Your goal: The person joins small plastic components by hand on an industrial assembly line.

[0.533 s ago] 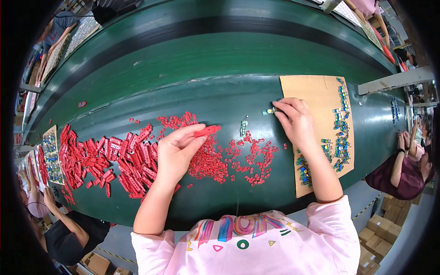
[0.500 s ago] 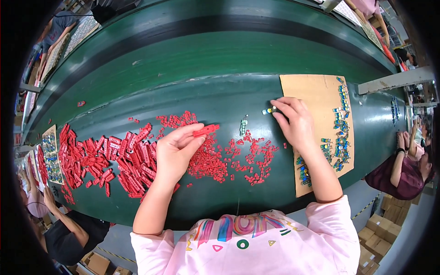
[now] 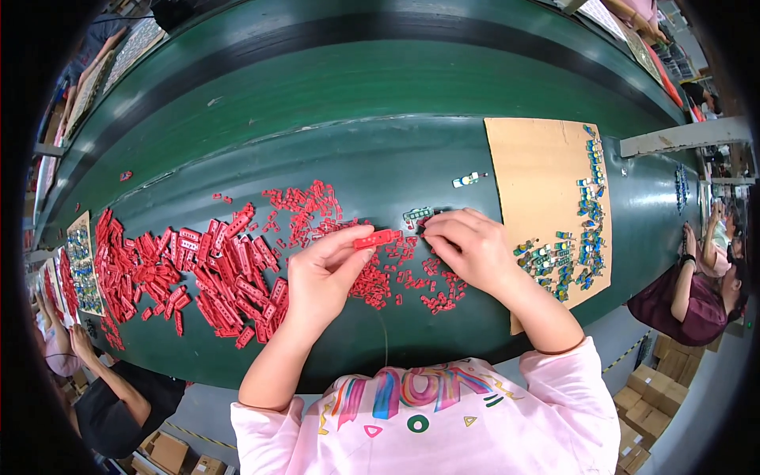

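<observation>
In my left hand (image 3: pixel 321 273) is a long red plastic housing (image 3: pixel 377 238), pinched between thumb and fingers and pointing right. My right hand (image 3: pixel 469 247) has its thumb and fingertips together just right of the housing's tip; what they hold, if anything, is too small to make out. Directly behind those fingertips lies a small green circuit board (image 3: pixel 416 214). Under and around both hands spread many tiny red plastic pieces (image 3: pixel 372 286). Farther back, a small board with white and blue parts (image 3: pixel 469 180) lies on the green table, left of the cardboard sheet.
A cardboard sheet (image 3: pixel 526 166) at the right carries rows of small blue-and-green assemblies (image 3: pixel 590 210). Long red housings (image 3: pixel 226 293) are heaped at the left. Beyond runs a green belt surface (image 3: pixel 317 87). Other people sit at both sides, one in a dark red top (image 3: pixel 681 309).
My right hand has let go of the white-and-blue board and moved left and nearer, beside the red housing. The green board has turned sideways. My left hand has shifted slightly right and nearer.
</observation>
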Available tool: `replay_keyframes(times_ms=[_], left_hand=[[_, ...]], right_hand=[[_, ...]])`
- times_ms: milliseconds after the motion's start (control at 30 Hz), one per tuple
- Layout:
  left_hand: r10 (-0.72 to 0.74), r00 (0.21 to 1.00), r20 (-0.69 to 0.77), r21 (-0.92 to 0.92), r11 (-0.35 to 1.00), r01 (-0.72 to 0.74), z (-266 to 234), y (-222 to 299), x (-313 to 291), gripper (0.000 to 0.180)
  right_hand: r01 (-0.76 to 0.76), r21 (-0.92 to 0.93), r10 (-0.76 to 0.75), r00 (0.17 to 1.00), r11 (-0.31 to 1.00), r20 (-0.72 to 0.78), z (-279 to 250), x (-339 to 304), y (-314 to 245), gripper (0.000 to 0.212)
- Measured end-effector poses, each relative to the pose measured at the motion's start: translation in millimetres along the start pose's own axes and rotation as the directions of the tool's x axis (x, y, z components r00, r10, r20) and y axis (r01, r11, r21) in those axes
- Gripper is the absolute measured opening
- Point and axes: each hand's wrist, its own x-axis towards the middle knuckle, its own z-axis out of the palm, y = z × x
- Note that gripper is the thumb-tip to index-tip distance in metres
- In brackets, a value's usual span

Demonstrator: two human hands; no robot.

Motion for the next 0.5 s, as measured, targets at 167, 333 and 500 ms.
replay_keyframes(times_ms=[167, 333, 500], left_hand=[[-0.032, 0.999, 0.040, 0.038, 0.999, 0.030, 6.5, 0.0, -4.4, 0.031], [0.021, 0.994, 0.107, 0.090, 0.995, -0.031, 14.0, 1.9, -5.7, 0.031], [0.055, 0.995, 0.087, 0.025, 0.998, -0.057, 19.6, 0.5, -9.1, 0.031]], right_hand=[[-0.391, 0.376, 0.378, 0.919, 0.840, 0.112, -14.1, -2.4, -7.2, 0.015], [-0.083, 0.256, 0.092, 0.995, 0.963, -0.023, -23.6, 5.8, -6.9, 0.021], [-0.175, 0.289, 0.176, 0.984, 0.941, 0.021, -28.6, -0.3, -19.4, 0.026]])
